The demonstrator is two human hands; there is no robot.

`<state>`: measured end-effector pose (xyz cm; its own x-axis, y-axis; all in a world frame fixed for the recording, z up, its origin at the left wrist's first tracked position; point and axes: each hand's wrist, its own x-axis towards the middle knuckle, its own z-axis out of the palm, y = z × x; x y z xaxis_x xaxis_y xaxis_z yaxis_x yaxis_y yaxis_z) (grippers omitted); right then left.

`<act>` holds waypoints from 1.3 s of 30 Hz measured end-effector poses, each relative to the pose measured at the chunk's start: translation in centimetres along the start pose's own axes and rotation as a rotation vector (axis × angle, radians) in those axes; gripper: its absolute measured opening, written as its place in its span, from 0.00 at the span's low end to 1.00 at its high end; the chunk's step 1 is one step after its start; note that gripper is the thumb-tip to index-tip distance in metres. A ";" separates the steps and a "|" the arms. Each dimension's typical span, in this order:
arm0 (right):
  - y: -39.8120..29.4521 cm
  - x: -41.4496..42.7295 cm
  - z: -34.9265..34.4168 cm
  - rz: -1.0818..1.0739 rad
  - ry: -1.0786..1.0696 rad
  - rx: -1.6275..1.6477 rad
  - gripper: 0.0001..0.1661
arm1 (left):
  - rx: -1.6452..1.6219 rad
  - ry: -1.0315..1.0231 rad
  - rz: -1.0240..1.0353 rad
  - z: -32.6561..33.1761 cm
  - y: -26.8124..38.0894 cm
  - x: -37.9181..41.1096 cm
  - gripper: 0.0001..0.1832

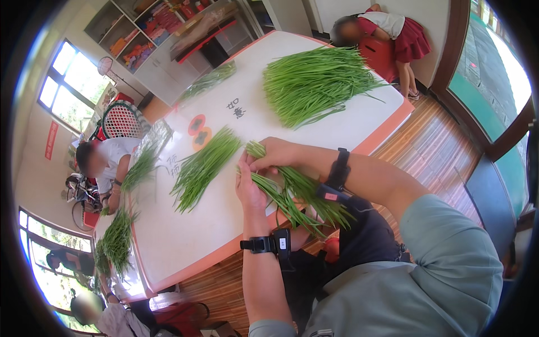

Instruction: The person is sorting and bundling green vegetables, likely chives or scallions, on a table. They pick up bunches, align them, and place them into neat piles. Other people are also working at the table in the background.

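Note:
My right hand [276,155] is closed around a thick bunch of green chives [313,191], with the pale cut ends sticking out past the fingers. The leafy ends hang down over the table's edge toward my lap. Close beside it, my left hand [252,185] grips a thinner bunch of chives [276,198] near its cut ends. The fingertips of both hands nearly meet. A medium bundle of chives [206,166] lies on the white tabletop [202,227] to the left of my hands. Farther off lies a large heap of chives [316,84].
Chives in a clear plastic bag [210,80] lie at the table's far edge. Two people sit along the left side, with more chives [118,240] before them. Another person leans on a red stool [377,57] beyond the far corner. Shelving [139,33] stands behind.

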<state>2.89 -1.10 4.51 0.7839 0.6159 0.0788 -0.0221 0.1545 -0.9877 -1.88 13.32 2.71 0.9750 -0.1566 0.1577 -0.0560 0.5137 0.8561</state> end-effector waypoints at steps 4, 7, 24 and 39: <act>0.2 -0.1 -0.2 0.002 0.039 -0.023 0.11 | 0.061 0.034 0.014 0.1 -0.6 0.1 0.32; 0.1 -0.1 -0.2 0.011 0.037 -0.061 0.10 | 0.052 0.041 0.009 0.1 -0.7 0.1 0.33; 0.3 0.0 -0.2 -0.020 -0.036 -0.020 0.09 | -0.022 0.032 -0.007 -0.2 -0.7 0.3 0.34; 0.1 -0.2 -0.3 -0.018 0.005 -0.115 0.09 | -0.017 0.120 -0.027 -0.1 -0.4 0.1 0.30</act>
<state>2.93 -1.40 4.39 0.7865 0.6100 0.0967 0.0635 0.0759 -0.9951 -1.74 13.15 2.32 0.9949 -0.0691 0.0740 -0.0268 0.5251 0.8506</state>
